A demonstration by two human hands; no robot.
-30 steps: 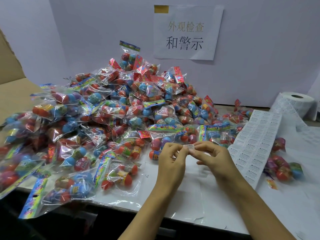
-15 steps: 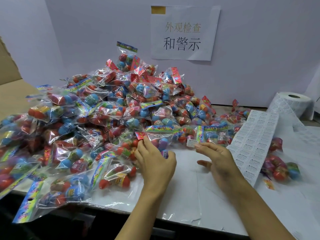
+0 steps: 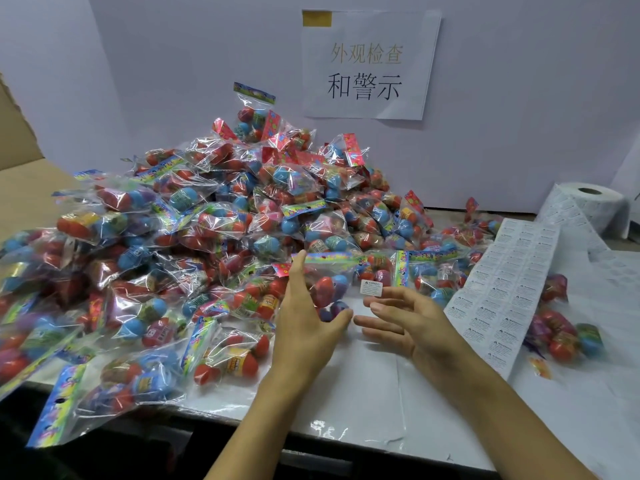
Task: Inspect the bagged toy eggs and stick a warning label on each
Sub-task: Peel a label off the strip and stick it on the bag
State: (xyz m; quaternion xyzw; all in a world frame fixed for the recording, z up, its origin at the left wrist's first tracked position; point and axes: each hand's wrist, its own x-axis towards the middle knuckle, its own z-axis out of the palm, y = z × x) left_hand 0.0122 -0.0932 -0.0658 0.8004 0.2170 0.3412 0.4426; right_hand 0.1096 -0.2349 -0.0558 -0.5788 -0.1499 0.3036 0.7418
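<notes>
left hand (image 3: 304,327): grips one bag of toy eggs (image 3: 329,285) at the front edge of the pile, thumb low under the bag, fingers curled round its far side.
right hand (image 3: 412,320): just right of that bag, fingers straight and a little apart; a small warning label (image 3: 371,287) sticks up from one fingertip.
held bag: clear plastic, red and blue eggs inside, colourful header strip along its top edge.
pile of bagged eggs (image 3: 207,237): heaped across the left and middle of the table (image 3: 363,393), up against the wall.
label sheet (image 3: 509,292): lies right of the hands, running back to the label roll (image 3: 588,209).
separate bags (image 3: 561,334): a few lie right of the sheet.
paper sign (image 3: 367,64): on the wall above the pile.
</notes>
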